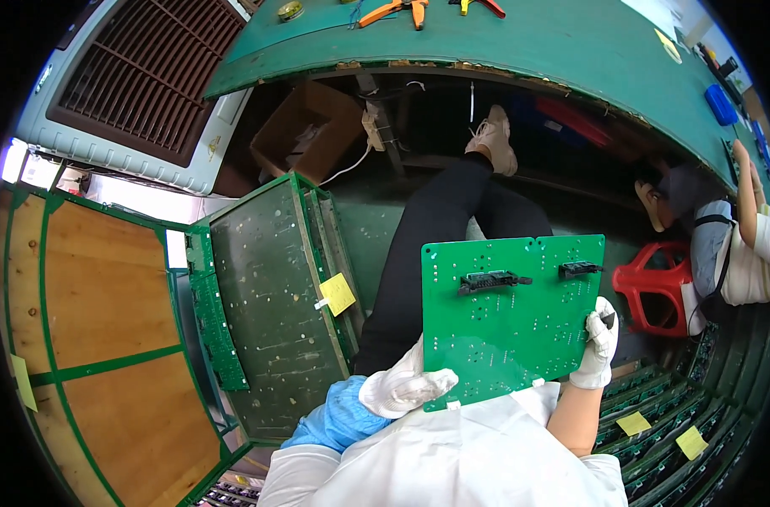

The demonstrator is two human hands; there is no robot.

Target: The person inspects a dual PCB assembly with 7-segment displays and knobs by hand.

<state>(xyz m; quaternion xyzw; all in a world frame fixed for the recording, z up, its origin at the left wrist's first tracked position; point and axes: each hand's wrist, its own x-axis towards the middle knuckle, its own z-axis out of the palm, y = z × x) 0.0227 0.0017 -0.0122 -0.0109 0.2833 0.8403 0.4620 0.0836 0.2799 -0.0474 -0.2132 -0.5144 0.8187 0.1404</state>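
Smooth, glossy circuit board [507,342] (matt plastic connectors [489,283]), cloth gloves [402,391], wooden panels [106,283].

Your green board [507,329] hides its own back and part of your right thigh [520,213], its dots [436,269] are too tiny to identify, and the orange tool [418,15] gets cut off up top.

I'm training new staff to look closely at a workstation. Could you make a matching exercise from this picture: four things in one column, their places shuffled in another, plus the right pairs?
Things
1. circuit board
2. red stool
3. cardboard box
4. orange hand tool

Places
A. under the workbench
B. at the picture's right, near another person
C. on top of the workbench
D. held by the left hand and right hand

Pairs: 1-D, 2-B, 3-A, 4-C
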